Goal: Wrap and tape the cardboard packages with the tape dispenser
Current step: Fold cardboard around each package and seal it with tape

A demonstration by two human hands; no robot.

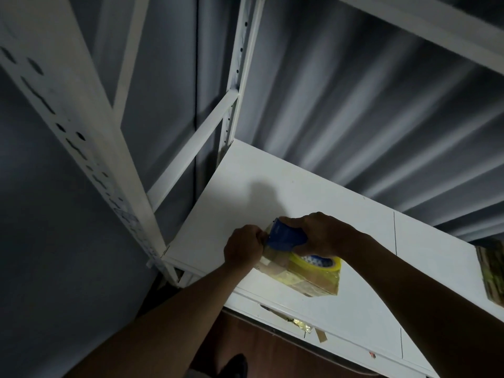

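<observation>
White shelf board (300,192) carries a cardboard package (302,279) near its front edge, already banded in yellowish tape. Right hand (321,233) grips the blue tape dispenser (286,237) on top of it; left hand (242,248) pinches the package's left end.

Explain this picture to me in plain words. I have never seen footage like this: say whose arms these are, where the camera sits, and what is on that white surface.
There is no machine here: a person wears one camera on the head, looking down at their own two bare arms. The white shelf board belongs to a white metal rack. On it lies a cardboard package, already partly wrapped in shiny yellowish tape. The right hand grips a blue tape dispenser with a yellow tape roll, pressed onto the package. The left hand grips the package's near end with curled fingers. At the right edge, another taped package is partly in view.
</observation>
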